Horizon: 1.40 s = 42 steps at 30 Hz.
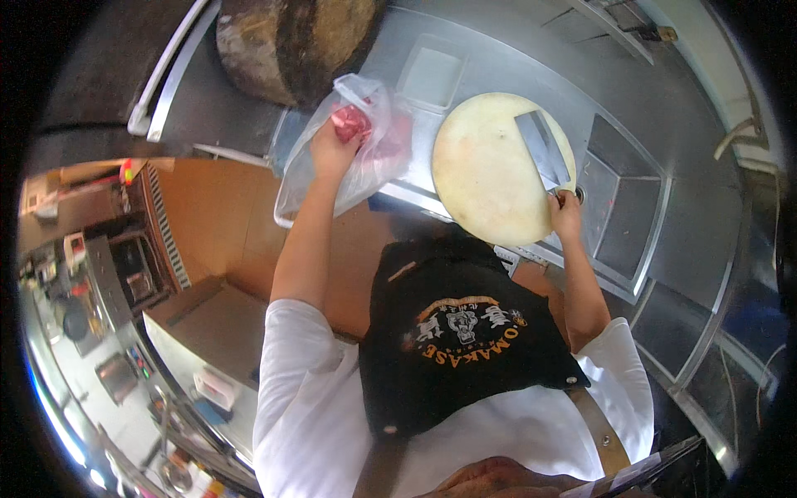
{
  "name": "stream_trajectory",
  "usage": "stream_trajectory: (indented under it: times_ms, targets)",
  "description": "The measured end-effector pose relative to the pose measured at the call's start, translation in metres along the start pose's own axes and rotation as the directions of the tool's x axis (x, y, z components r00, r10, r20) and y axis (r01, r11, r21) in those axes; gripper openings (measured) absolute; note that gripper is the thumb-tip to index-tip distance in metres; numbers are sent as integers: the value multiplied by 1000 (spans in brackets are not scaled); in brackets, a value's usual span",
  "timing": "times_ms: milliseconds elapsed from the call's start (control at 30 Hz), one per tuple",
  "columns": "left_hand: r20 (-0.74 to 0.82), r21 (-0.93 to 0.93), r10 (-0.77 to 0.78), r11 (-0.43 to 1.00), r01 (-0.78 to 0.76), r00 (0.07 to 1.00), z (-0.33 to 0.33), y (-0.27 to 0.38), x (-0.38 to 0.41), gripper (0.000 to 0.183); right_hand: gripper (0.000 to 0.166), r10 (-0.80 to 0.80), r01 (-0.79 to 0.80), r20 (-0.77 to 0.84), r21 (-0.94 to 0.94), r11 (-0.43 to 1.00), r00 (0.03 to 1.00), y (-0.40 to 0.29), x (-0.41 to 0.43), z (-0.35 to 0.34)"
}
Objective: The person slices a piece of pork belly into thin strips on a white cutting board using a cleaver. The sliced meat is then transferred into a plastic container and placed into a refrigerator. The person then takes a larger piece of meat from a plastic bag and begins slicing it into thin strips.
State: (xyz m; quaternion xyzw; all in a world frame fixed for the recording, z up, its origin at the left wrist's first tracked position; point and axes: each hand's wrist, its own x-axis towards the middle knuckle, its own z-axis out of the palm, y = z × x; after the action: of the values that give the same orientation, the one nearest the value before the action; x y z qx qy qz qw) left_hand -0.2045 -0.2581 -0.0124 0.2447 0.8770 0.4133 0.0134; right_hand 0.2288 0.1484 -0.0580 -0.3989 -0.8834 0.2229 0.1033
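Observation:
My left hand (335,149) is inside a clear plastic bag (305,187), closed on a piece of raw red meat (352,122). More pinkish contents show blurred through the plastic beside it. At the right edge of a round, pale cutting board (492,171), my right hand (565,211) holds the handle of a cleaver (540,149). The cleaver's broad metal blade lies over the right part of the board, pointing away from me. My fingers hide most of the handle.
A shallow, translucent rectangular tray (432,73) sits on the steel counter (485,62) behind the board. A large round wooden block (292,50) stands at the back left. To the right is a steel sink (622,211). A brown box (212,330) stands at lower left.

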Motion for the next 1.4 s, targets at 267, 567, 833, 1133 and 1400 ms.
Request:
stream_trajectory:
  times_ms: [267,567,833,1133,1400]
  targets:
    - [143,-301,-182,928,218,973,-24,-47,19,41,37,57,-56,4,-70,996,998,-47,-12,21]
    - [-36,213,-100,971,105,994,-58,14,18,44,33,179,-175,44,-69,982,983,-81,-34,23]
    - [21,187,50,981,-53,999,-6,20,-85,28,37,88,-101,-84,-179,979,993,-80,-41,26]
    - [375,-228,332,938,-261,865,44,47,-150,27,30,-654,499,256,472,727,712,-304,-15,48]
    - [108,234,275,927,-293,955,4,41,-64,20,36,-231,399,533,-224,889,814,-343,48,86]
